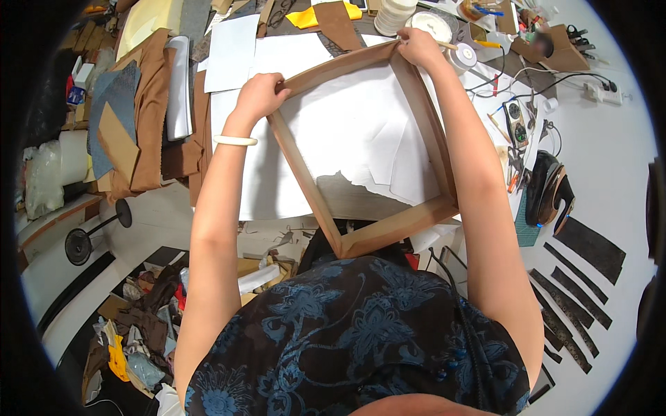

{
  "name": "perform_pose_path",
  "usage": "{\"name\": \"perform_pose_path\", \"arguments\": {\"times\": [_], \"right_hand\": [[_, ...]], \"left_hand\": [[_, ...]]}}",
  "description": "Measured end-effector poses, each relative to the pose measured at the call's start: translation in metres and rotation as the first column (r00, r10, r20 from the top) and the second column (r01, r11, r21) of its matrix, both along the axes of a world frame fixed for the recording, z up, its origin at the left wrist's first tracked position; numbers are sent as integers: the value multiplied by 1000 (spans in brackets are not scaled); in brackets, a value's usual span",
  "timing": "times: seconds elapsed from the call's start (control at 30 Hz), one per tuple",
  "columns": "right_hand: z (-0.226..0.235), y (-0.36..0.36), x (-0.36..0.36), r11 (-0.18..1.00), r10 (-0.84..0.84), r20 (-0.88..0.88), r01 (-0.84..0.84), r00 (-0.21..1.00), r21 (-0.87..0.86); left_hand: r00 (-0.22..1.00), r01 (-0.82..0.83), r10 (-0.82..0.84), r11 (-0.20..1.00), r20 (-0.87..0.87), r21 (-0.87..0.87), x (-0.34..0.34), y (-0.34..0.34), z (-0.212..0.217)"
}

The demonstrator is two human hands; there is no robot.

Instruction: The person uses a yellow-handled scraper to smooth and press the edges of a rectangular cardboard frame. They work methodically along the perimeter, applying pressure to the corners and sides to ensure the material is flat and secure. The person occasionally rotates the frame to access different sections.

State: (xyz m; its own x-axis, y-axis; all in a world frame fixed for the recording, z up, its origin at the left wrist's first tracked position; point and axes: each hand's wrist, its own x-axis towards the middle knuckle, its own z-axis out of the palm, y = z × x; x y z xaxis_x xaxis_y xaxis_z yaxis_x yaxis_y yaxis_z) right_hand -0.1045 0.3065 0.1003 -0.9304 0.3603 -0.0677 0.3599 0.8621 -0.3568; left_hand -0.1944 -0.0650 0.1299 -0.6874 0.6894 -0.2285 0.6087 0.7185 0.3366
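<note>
You are gripping the wooden frame (361, 149) above the white paper (347, 132): left hand (260, 97) clenching one corner, right hand (418, 46) closing on the far corner. Its near corner is overhanging the table (610, 159) edge; loosening either grip is likely tipping it floorward.

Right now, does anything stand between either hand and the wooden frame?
Nothing visible does. The left hand grips the wooden frame at its far-left corner, and the right hand grips its far corner. White paper sheets lie beneath it.
</note>
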Motion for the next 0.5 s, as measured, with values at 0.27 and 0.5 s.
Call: {"name": "perform_pose_path", "arguments": {"times": [0.27,0.5], "right_hand": [[-23,-39,4,980,-188,-226,196,956,16],[-27,-39,8,972,-228,-256,235,939,-3]], "left_hand": [[998,-32,29,997,48,70,10,40,-13],[999,30,-24,959,-24,283,6,94,-21]]}}
